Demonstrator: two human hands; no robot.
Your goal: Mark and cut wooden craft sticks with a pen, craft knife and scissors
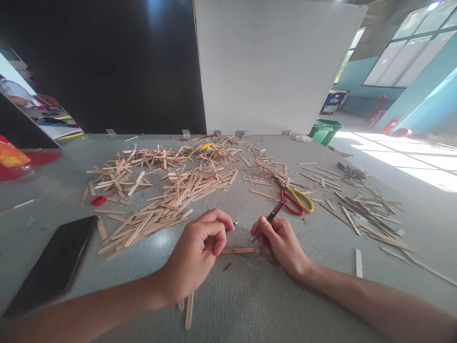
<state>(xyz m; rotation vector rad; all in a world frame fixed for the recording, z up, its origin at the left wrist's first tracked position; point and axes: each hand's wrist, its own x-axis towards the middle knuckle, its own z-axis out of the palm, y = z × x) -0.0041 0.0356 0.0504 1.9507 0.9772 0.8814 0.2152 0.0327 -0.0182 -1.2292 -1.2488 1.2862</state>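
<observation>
My left hand (pixel 200 252) is closed, its fingers curled around a small dark item with a shiny tip (pixel 234 225), mostly hidden. My right hand (pixel 282 245) grips a dark reddish pen-like tool (pixel 271 216), tilted up to the right. Between and just below the hands, one wooden stick (pixel 237 250) with a small dark mark lies flat on the grey table (pixel 250 305). Beyond my right hand rest scissors (pixel 297 200) with red and yellow handles. More sticks (pixel 189 310) stick out below my left hand.
A large pile of wooden sticks (pixel 178 190) spreads beyond my left hand. At left lie a black phone (pixel 53 264) and a red ring (pixel 98 200). Thin strips (pixel 374 214) are scattered at right. Upright black and white panels (pixel 274 66) stand at the back.
</observation>
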